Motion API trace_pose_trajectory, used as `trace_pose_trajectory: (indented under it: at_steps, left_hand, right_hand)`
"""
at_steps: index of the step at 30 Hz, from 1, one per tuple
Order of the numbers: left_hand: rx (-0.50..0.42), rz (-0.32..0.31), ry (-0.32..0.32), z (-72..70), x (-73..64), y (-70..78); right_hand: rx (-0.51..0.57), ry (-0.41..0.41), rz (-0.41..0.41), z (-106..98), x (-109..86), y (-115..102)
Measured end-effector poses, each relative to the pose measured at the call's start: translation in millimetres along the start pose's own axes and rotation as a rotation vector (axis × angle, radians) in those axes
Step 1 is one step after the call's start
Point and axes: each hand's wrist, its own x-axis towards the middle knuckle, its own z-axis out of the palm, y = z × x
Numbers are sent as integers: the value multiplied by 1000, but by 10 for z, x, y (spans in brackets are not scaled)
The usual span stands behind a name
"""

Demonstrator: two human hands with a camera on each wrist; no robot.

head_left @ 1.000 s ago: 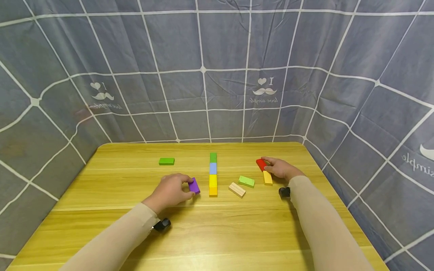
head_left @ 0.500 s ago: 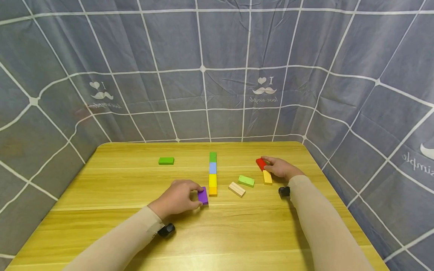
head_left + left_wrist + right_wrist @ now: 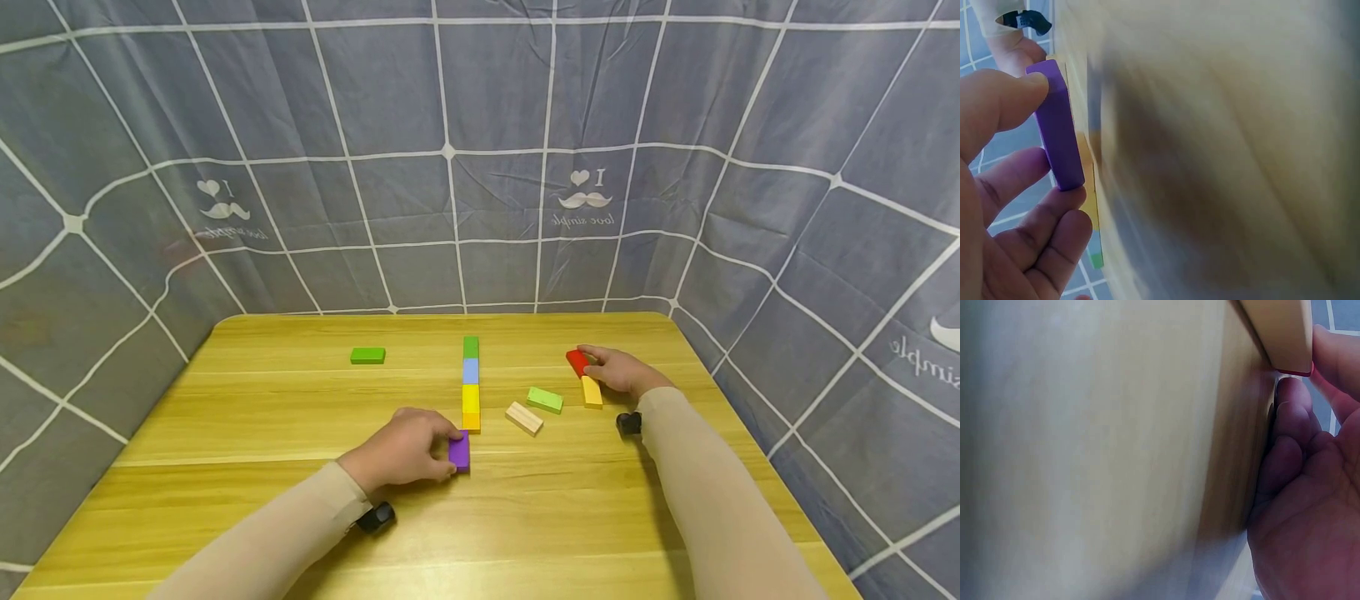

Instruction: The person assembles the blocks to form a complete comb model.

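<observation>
My left hand (image 3: pixel 405 448) pinches a purple block (image 3: pixel 459 451) between thumb and fingertips. The block is at the near end of a straight row, slightly left of its line; I cannot tell whether they touch. From far to near, the row has a green block (image 3: pixel 470 347), a blue block (image 3: pixel 470 371), a yellow block (image 3: pixel 470 397) and an orange-yellow block (image 3: pixel 471 422). On the right, my right hand (image 3: pixel 621 371) holds a red block (image 3: pixel 577 362), partly covered by its fingers. A light orange block (image 3: pixel 592 392) adjoins the red one's near end, seen close in the right wrist view.
Between the row and my right hand lie a light green block (image 3: pixel 545 400) and a plain wood block (image 3: pixel 524 418). Another green block (image 3: pixel 368 356) lies at the far left. A grey gridded curtain (image 3: pixel 495 200) surrounds the wooden table (image 3: pixel 525 533) at the back and sides.
My left hand has carried the purple block right and nearer, from left of the row to its near end, turning it straighter. The right hand stays at the red block.
</observation>
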Motion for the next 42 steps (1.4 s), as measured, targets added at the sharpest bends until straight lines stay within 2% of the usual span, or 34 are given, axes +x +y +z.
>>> trace_pose_trajectory:
  at_steps: [12,42]
  left_hand:
    - [14,-1,-47,70,12,45]
    - [32,-48,-4,186,71,62]
  right_hand:
    - [-10,-10,5,-2,-13,-7]
    - [-13,-15,2,-13,-33,-21]
